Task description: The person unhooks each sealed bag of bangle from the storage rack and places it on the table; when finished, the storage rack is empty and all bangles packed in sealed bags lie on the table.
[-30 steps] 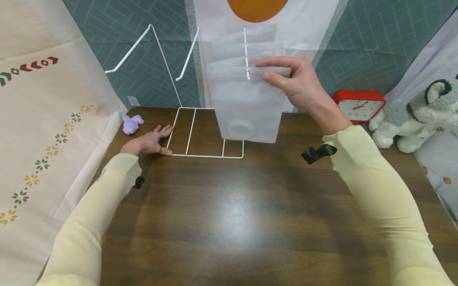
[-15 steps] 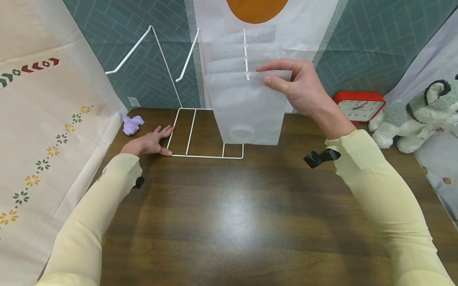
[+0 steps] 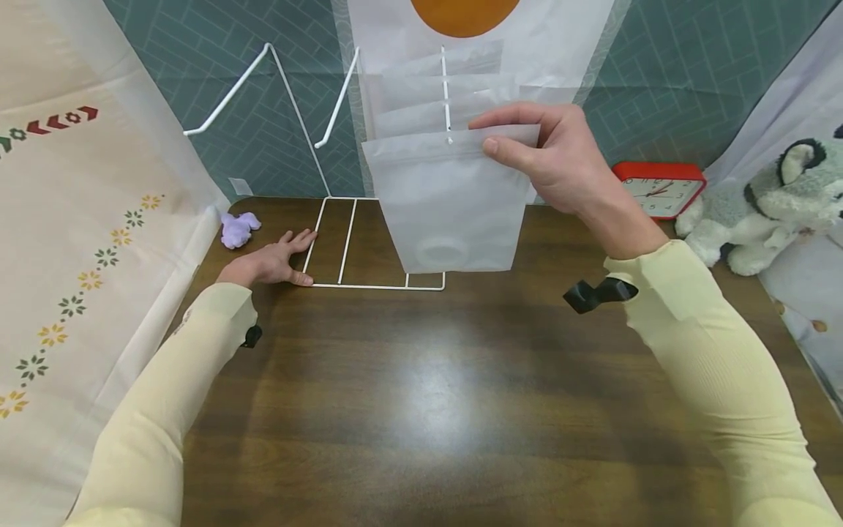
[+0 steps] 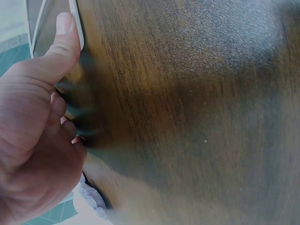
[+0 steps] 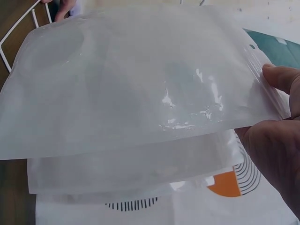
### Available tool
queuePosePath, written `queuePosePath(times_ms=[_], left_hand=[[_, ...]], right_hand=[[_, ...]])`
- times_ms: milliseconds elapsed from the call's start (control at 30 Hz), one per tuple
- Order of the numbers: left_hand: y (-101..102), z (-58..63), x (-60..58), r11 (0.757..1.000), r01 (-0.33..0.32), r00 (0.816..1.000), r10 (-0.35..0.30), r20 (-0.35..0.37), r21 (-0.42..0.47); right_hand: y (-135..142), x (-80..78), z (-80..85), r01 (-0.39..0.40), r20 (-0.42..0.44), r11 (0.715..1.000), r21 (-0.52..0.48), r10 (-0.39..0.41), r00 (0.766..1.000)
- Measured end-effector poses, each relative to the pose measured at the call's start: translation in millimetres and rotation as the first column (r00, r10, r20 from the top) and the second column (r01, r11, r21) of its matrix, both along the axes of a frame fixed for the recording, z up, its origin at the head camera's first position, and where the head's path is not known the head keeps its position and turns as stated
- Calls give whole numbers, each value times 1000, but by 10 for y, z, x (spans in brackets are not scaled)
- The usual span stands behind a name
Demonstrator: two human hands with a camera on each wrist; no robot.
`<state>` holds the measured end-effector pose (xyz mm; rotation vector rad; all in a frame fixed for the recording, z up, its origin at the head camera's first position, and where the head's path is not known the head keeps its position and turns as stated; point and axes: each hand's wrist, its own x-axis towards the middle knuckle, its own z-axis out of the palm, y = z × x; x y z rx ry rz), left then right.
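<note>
Above the desk (image 3: 395, 410), right fingers (image 3: 514, 114) pinched a bag (image 3: 454, 205); tugging could have tipped the rack (image 3: 375, 287) touching spread left fingers (image 3: 301, 240).

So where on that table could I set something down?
Widest: the front of the wooden table, between the yellow sleeves, before the white wire rack. Smaller: between rack and red clock. Crowded: the rack's left end, with the left hand and purple plush toy; over the rack, where frosted zip bags hang; back right, with clock and plush dog.

Pale glare on tabletop (image 3: 421, 439), soft shadows — hazy wrist views
</note>
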<state>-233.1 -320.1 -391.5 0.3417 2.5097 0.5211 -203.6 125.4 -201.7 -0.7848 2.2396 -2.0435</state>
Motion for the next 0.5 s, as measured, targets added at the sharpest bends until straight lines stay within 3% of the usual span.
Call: queuePosePath(times_ms=[200, 400, 500], left_hand=[[-14, 0, 20, 1000, 11, 1000, -11, -11, 3], [-30, 15, 34, 1000, 11, 1000, -11, -14, 4], [-24, 21, 43, 1000, 8, 1000, -8, -18, 1]], right_hand=[[22, 109, 62, -49, 9, 993, -106, 51, 999], [155, 222, 120, -50, -55, 993, -104, 44, 998], [291, 267, 131, -44, -39, 993, -113, 40, 998]])
